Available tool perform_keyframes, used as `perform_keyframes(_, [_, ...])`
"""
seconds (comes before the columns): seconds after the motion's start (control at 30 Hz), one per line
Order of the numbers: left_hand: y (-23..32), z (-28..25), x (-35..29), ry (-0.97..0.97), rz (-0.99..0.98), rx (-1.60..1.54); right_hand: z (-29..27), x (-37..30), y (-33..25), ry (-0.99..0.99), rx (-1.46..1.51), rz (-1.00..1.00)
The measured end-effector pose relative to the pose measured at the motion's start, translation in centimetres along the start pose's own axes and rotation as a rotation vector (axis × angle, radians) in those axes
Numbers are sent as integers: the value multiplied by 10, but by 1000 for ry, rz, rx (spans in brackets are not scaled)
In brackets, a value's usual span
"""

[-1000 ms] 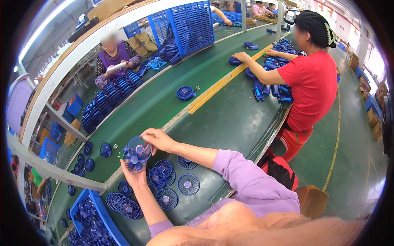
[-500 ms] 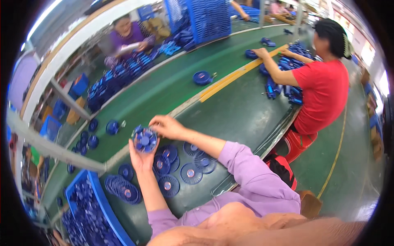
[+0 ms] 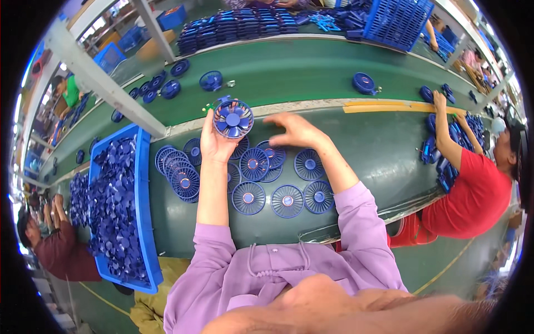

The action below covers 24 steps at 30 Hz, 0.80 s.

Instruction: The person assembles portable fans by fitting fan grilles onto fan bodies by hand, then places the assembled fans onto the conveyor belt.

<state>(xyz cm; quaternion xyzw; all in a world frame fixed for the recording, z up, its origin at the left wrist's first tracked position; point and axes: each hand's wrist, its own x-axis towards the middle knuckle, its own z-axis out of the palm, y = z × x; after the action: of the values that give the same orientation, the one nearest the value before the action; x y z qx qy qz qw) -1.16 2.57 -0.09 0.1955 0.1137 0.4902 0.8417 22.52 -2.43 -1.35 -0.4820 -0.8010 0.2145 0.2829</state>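
Note:
My left hand [image 3: 216,143] is closed around a small blue fan head [image 3: 233,119], holding it just above the bench's far edge. Its blades face up inside the round cage, and a green bit with wires shows at its left side. To the right of it, apart from the fan, my right hand [image 3: 299,132] is open and holds nothing. Round blue fan grilles lie on the bench below both hands, among them one with an orange-ringed centre [image 3: 287,200]. More grilles overlap in a fanned row [image 3: 185,181] left of my left forearm.
A blue bin [image 3: 146,222] full of loose fan blades stands at the left. Beyond the bench runs a green conveyor belt [image 3: 289,72] carrying several fan heads. A co-worker in red [image 3: 473,195] handles blue parts at the right. A metal post [image 3: 105,83] rises at the far left.
My right hand has come off the fan head and moved right, its fingers opening. The left hand still holds the fan. The whole view has turned and levelled.

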Motion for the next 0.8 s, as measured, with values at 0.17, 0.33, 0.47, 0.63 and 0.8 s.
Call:
perform_keyframes(0.17, [2,-3,0,23,-29,-40,19,-5,-31,-328,-236,-10])
perform_keyframes(0.33, [1,-13,6,28,-33,-88,22,-3,-24,-288,-168,-80])
perform_keyframes(0.47, [-4,-23,10,112,-16,-2,-4,-6,-19,-68,-193,49])
perform_keyframes(0.63, [-27,-26,12,108,-89,30,-12,3,-48,325,-87,-61])
perform_keyframes(0.8, [-54,-12,6,56,-67,18,10,2,-70,222,-14,-115])
